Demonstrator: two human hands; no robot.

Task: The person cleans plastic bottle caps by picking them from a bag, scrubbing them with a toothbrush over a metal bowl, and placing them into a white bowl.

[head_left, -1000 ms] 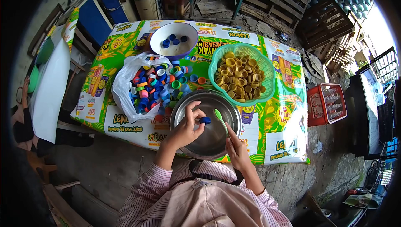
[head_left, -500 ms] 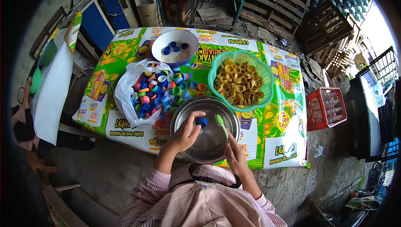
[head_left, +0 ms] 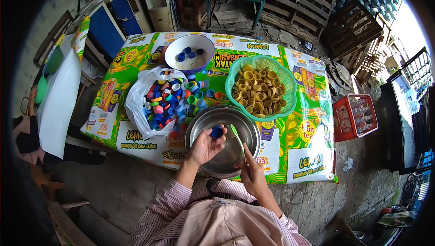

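Note:
Above a round metal basin (head_left: pixel 195 126), my left hand (head_left: pixel 205 148) pinches a dark blue bottle cap (head_left: pixel 217 132), its hollow side turned up toward me. My right hand (head_left: pixel 253 173) is closed around the handle of a green and white toothbrush (head_left: pixel 235 133), whose head points up and left, close to the cap but apart from it. Behind the basin on the left, a white plastic bag (head_left: pixel 134 105) spills mixed coloured bottle caps (head_left: pixel 165 97). A green plastic basket (head_left: pixel 292 87) to the right holds many yellow caps (head_left: pixel 258 87).
A white bowl with a purple outside (head_left: pixel 206 46) holds several blue caps at the back. The table wears a printed plastic cover (head_left: pixel 312 128). A red crate (head_left: pixel 343 117) stands on the floor to the right. At far left another person's hand (head_left: pixel 33 94) shows beside green containers.
My left hand has turned the blue cap so its open side faces up. My right hand has shifted slightly left and down, bringing the toothbrush head nearer the cap.

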